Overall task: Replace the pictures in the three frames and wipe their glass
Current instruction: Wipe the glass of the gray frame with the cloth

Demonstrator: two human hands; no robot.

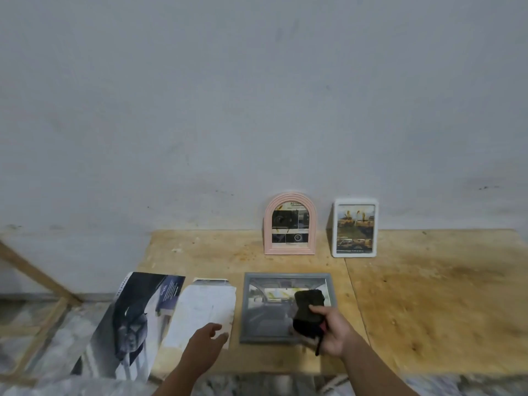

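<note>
The right hand (334, 330) gripped a dark wadded cloth (308, 312) and pressed it on the glass of the grey frame (285, 307), which lay flat on the bench (428, 295). The left hand (205, 342) hung relaxed and empty over a white sheet (203, 310), just beside the frame's left edge. To wipe well, that hand would probably do better steadying the frame while the cloth travelled edge to edge in overlapping passes, corners included. Farther out, a pink arched frame (290, 224) and a white frame (355, 227) stood against the wall; the pink one showed letters reading "ADVA", the rest unreadable. A glossy car print (134, 318) carried small blurred text
</note>
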